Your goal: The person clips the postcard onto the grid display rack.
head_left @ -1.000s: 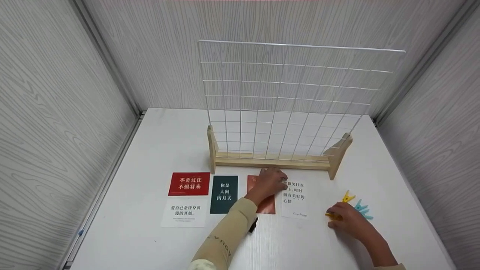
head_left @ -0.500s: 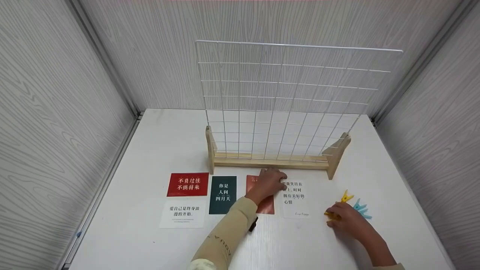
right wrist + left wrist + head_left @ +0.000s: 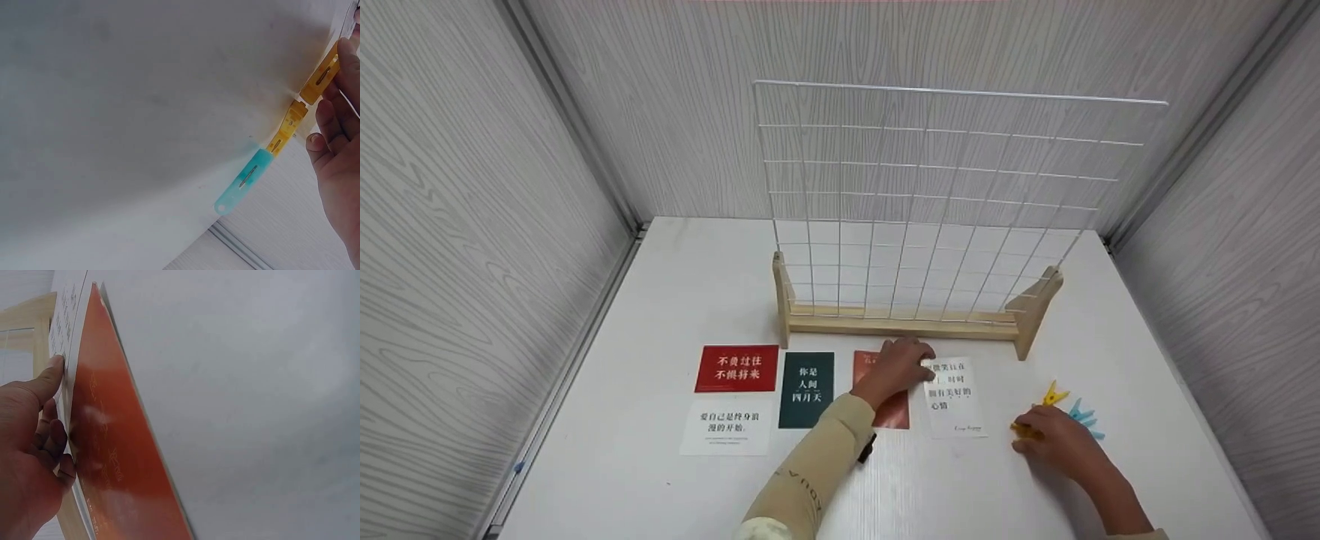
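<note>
My left hand (image 3: 894, 371) reaches over an orange-red card (image 3: 894, 412) to a white card with printed text (image 3: 956, 409), pinching its upper left edge with thumb and fingertips. In the left wrist view the thumb lies on the white card beside the orange-red card (image 3: 118, 455); the gripped edge is partly hidden. My right hand (image 3: 1054, 435) holds a yellow clothespin (image 3: 320, 76) between thumb and fingers, low over the table. Close beside it lie another yellow clothespin (image 3: 1055, 394) and light blue clothespins (image 3: 1084, 416).
A white wire grid (image 3: 930, 180) stands upright in a wooden base (image 3: 900, 326) behind the cards. Left of the hands lie a red card (image 3: 737, 369), a white card (image 3: 726, 427) and a dark green card (image 3: 807, 390). Pale wood-grain panels (image 3: 472, 187) border the table.
The white card under my left fingertips has shifted slightly to the right and turned a little. Both hands stay almost in place.
</note>
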### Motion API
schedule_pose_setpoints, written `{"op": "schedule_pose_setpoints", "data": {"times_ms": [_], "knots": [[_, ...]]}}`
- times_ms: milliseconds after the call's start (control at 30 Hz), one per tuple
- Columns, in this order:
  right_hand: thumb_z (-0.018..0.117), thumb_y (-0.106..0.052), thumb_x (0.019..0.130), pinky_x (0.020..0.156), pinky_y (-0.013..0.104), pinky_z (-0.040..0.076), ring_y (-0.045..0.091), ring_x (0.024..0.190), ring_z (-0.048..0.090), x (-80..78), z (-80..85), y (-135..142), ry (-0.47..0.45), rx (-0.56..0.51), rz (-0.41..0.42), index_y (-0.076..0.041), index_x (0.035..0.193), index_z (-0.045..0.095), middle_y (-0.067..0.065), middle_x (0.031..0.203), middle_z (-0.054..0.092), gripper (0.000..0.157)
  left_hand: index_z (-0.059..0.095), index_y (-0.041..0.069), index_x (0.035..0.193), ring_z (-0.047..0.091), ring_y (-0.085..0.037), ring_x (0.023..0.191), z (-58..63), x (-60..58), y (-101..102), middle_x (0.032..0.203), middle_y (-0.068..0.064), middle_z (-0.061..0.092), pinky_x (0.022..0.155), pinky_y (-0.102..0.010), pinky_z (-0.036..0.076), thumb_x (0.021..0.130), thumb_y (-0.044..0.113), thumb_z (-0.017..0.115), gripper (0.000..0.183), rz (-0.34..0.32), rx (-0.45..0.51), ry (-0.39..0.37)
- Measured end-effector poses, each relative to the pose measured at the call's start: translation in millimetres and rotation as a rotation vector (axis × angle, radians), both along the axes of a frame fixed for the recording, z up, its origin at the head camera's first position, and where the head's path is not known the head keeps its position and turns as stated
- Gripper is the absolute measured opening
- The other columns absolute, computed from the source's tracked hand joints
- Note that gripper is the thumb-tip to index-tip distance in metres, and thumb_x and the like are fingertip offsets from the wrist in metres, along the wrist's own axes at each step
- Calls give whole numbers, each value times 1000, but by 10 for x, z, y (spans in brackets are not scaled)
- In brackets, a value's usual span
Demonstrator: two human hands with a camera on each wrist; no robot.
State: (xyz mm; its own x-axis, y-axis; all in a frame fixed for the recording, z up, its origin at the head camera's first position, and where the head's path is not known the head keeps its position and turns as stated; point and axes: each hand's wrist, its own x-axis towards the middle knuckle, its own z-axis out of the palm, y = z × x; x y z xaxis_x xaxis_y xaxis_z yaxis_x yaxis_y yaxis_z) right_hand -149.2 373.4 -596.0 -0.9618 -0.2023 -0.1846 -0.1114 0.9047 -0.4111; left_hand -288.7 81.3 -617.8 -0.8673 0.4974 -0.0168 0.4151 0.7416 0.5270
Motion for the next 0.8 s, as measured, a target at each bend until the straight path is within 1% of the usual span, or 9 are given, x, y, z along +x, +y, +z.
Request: {"op": "schedule_pose_setpoints", "data": {"times_ms": [67, 100, 233, 333, 467, 567, 600, 700, 800], "knots": [[79, -32, 87, 103, 57, 46, 37, 124, 57, 8, 14, -10, -13, 0, -18, -13, 114, 73, 8, 123, 67, 34, 70, 26, 122, 58, -15, 113, 7, -5, 12, 118, 7, 65, 105, -39, 37, 90, 36, 75, 35, 1, -5, 7], [78, -33, 87, 102, 57, 47, 36, 122, 58, 11, 20, -16, -19, 4, -24, -13, 116, 72, 8, 123, 67, 36, 70, 27, 122, 59, -15, 112, 13, -6, 16, 117, 8, 65, 105, -39, 37, 90, 36, 75, 33, 5, -1, 6], [78, -31, 88, 96, 53, 52, 29, 111, 62, 18, 43, -38, 11, 15, -37, -12, 124, 68, 7, 119, 68, 42, 71, 28, 119, 62, -12, 106, 37, -5, 22, 112, 10, 68, 107, -39, 36, 92, 34, 72, 27, 21, 39, -11], [78, -28, 88, 90, 48, 54, 23, 103, 63, 13, 54, -58, 48, 27, -28, -13, 126, 67, 4, 113, 69, 42, 70, 29, 118, 63, -10, 105, 56, 0, 9, 111, 11, 71, 111, -38, 35, 95, 34, 68, 23, 28, 73, -43], [77, -25, 89, 87, 45, 55, 19, 99, 63, -5, 71, -86, 55, 31, -17, -14, 123, 69, 1, 107, 70, 37, 70, 32, 117, 62, -9, 98, 91, 13, -29, 108, 13, 70, 101, -36, 44, 97, 35, 65, 20, 47, 119, -99], [74, -26, 92, 84, 43, 55, 17, 94, 61, -18, 94, -110, 34, 7, -39, -13, 124, 68, 0, 109, 70, 35, 69, 33, 115, 61, -8, 93, 128, 27, -67, 104, 13, 69, 90, -34, 49, 98, 35, 66, 18, 50, 162, -122], [73, -27, 93, 81, 41, 55, 16, 91, 60, -23, 104, -120, 30, -1, -50, -12, 125, 67, 1, 109, 70, 35, 69, 33, 115, 61, -8, 92, 141, 31, -79, 103, 13, 69, 88, -34, 50, 98, 36, 66, 17, 45, 171, -120], [70, -31, 95, 71, 35, 51, 15, 82, 56, -34, 129, -144, 41, -19, -73, -10, 126, 67, 1, 107, 69, 37, 68, 34, 114, 61, -8, 92, 168, 37, -114, 102, 14, 68, 88, -34, 49, 97, 37, 67, 17, 30, 196, -125], [71, -30, 95, 63, 28, 44, 13, 75, 52, -46, 144, -162, 80, -24, -76, -10, 124, 67, 0, 103, 68, 36, 69, 34, 114, 60, -8, 93, 177, 33, -137, 103, 14, 67, 89, -33, 48, 98, 36, 66, 17, 31, 230, -163]]}}
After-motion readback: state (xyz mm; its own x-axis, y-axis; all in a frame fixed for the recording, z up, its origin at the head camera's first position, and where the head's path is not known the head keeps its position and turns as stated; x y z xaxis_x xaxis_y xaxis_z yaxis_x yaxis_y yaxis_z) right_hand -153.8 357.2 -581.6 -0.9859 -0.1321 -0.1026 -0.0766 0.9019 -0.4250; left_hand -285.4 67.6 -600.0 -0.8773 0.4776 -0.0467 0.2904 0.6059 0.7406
